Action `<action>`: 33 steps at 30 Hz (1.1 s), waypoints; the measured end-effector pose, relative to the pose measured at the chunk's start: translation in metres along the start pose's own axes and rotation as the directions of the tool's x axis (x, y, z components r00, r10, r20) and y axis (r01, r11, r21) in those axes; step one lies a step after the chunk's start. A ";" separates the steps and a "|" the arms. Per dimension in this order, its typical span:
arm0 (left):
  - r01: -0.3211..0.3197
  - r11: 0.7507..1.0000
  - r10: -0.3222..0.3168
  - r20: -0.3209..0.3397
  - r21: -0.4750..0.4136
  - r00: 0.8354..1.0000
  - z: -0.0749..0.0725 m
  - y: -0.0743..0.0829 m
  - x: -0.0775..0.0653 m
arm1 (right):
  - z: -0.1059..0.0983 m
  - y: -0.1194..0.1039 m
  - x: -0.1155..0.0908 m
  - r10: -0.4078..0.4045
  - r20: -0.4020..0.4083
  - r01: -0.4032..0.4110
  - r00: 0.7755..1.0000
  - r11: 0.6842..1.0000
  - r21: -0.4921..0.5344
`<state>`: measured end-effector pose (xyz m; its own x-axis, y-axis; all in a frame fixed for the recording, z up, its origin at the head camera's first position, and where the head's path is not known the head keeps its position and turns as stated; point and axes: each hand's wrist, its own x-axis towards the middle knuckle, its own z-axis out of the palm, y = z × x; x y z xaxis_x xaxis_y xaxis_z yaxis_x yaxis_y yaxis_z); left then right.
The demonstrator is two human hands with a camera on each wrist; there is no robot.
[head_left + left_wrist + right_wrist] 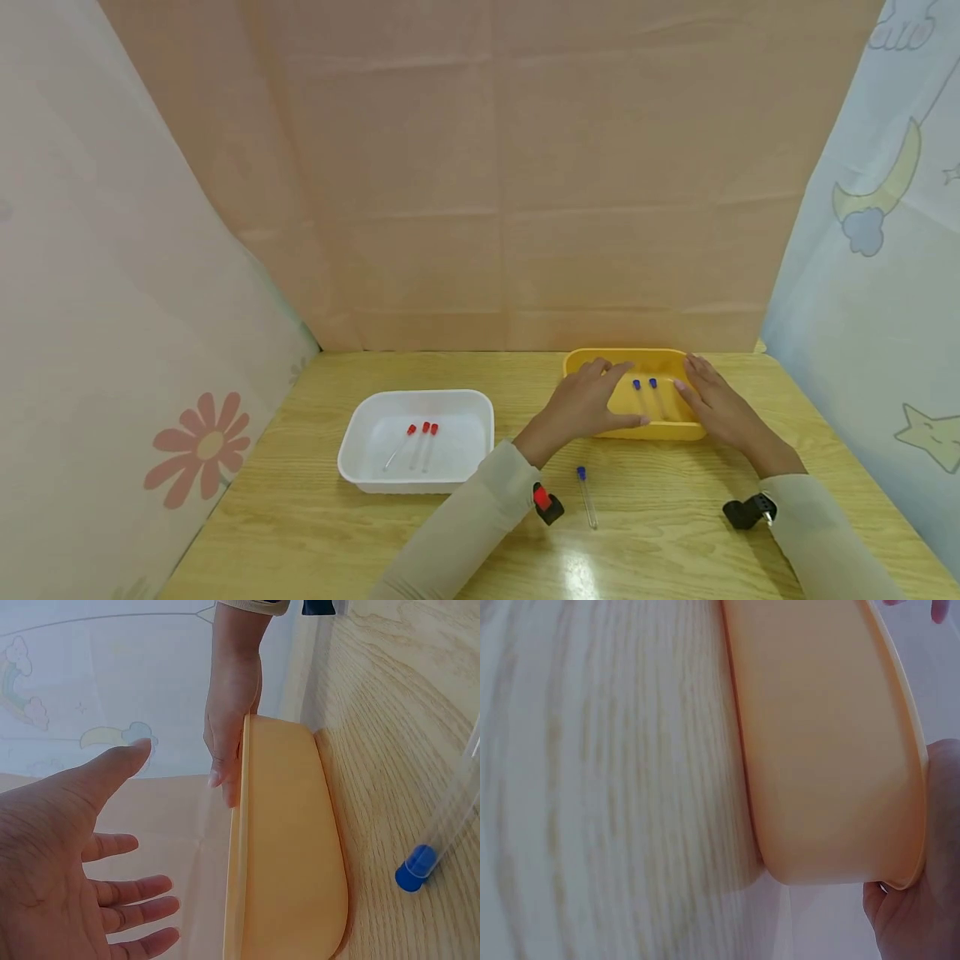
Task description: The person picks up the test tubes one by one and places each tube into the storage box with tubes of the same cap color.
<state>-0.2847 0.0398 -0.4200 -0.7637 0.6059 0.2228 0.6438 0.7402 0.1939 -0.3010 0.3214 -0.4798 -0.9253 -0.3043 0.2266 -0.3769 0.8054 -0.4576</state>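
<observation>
A yellow plastic basin (660, 431) stands at the back right of the table, with two blue-capped test tubes (653, 384) lying in it. My right hand (723, 412) grips the basin's right end at the rim, as the right wrist view also shows. Over the basin's left part hovers my left hand (577, 406); in the left wrist view its thumb and fingers are spread, with nothing between them. Another blue-capped test tube (587, 500) lies on the table in front of the basin, its cap towards the basin.
To the left stands a white basin (468, 417) holding three red-capped test tubes (425, 427). The wood-patterned table (300, 517) meets a brown-pink sheet (450, 208) at the back. Printed cloths hang at both sides.
</observation>
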 end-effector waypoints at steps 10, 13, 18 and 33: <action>-0.024 1.000 0.025 -0.027 0.018 0.999 -0.002 0.001 -0.006 | 0.001 0.000 -0.002 -0.012 -0.020 0.012 1.000 1.000 0.010; -0.028 0.999 0.029 -0.036 0.024 0.999 -0.002 0.001 -0.009 | 0.001 0.000 -0.001 -0.014 -0.026 0.014 1.000 1.000 0.014; -0.025 0.999 0.026 -0.046 0.027 0.999 -0.005 0.004 -0.016 | 0.003 0.002 -0.002 -0.002 -0.025 0.002 1.000 1.000 0.016; -0.058 0.998 0.060 -0.090 0.026 0.994 -0.014 0.003 -0.035 | 0.004 0.000 -0.002 -0.033 -0.057 0.035 0.998 0.999 0.029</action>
<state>-0.2554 0.0172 -0.4136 -0.7165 0.6205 0.3187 0.6853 0.7115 0.1554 -0.2995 0.3201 -0.4836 -0.9083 -0.3009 0.2905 -0.4099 0.7790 -0.4745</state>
